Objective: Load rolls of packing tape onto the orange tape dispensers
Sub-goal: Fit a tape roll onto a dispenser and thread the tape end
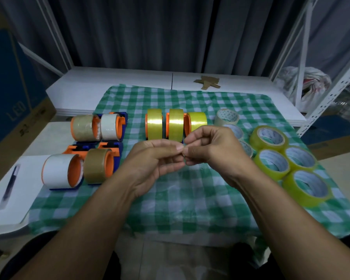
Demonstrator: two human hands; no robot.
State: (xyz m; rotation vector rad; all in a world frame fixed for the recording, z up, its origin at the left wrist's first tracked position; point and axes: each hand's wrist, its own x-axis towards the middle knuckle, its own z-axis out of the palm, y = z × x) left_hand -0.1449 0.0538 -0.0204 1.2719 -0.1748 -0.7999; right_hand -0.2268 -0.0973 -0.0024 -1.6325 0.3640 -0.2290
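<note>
My left hand (156, 158) and my right hand (210, 146) meet fingertip to fingertip above the green checked cloth (190, 199). Together they pinch a tiny pale piece (183, 151), too small to identify. Just behind my hands, three yellow tape rolls (176, 124) stand in a row on orange dispensers (187, 124). To the left, several more orange and blue dispensers carry rolls: a tan roll (83, 127), a white roll (109, 126), a larger white roll (57, 172) and a brown roll (97, 165).
Several loose yellow-green rolls (273, 163) lie flat at the right of the cloth, with clear rolls (227, 117) behind them. A pen (9, 184) lies on a white sheet at the left. Cardboard scraps (207, 81) sit at the back. A white metal rack (331, 93) stands right.
</note>
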